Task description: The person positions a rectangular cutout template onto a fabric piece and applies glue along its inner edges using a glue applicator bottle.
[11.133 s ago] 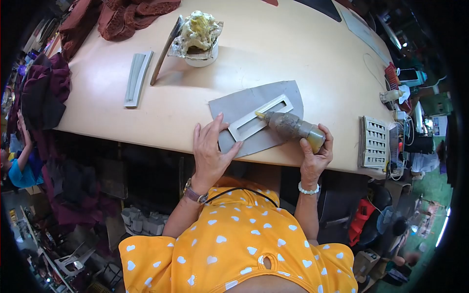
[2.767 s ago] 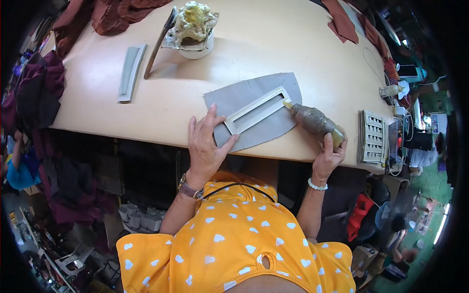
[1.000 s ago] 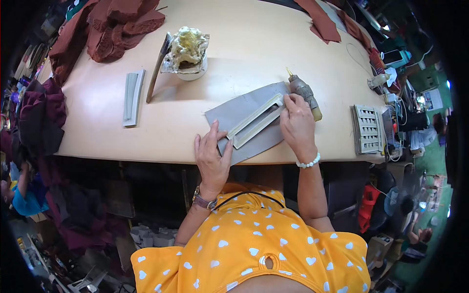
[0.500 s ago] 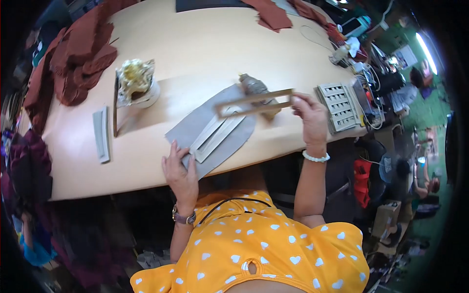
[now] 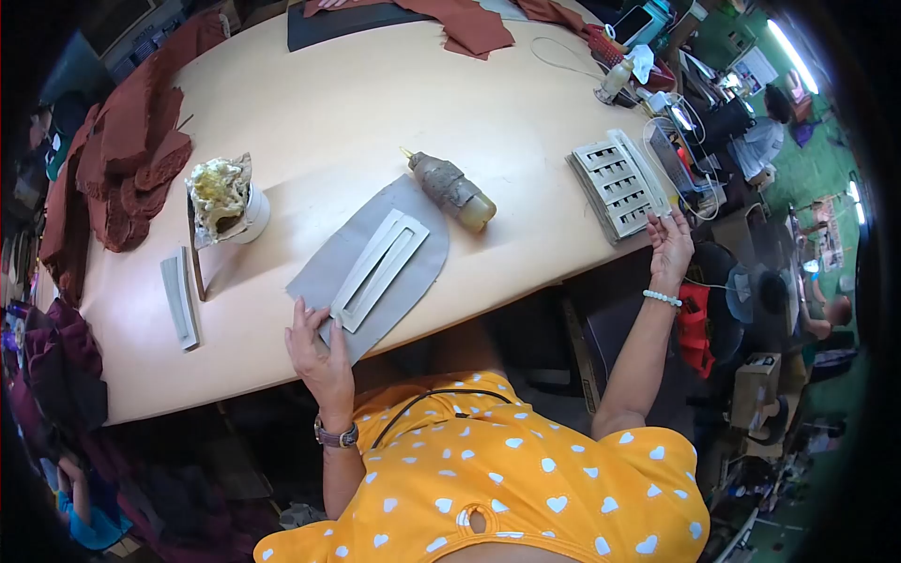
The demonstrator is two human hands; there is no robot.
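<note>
A grey rounded flat piece (image 5: 314,267) lies near the table's front edge, with a pale grey slotted frame (image 5: 410,228) on top. My left hand (image 5: 319,352) rests at their lower end, fingers stretched out and touching the piece. My right hand (image 5: 670,249) is at the right table edge, fingertips closed at the lower end of a pale long strip (image 5: 642,169). The strip lies along a stack of slotted grey pieces (image 5: 610,183). A stained brown bottle with a narrow tip (image 5: 452,190) lies just above the grey piece.
A white tub (image 5: 251,220) with a crusted yellowish mass stands at left, a brown stick leaning on it. Another grey strip (image 5: 178,298) lies nearby. Reddish-brown material (image 5: 131,159) is heaped at far left. Cables and containers crowd the right corner. Another person's hand (image 5: 333,4) shows at the top.
My right hand has moved right from above the bottle to the slotted stack. The brownish frame it held up is no longer seen above the table. My left hand stays on the grey piece.
</note>
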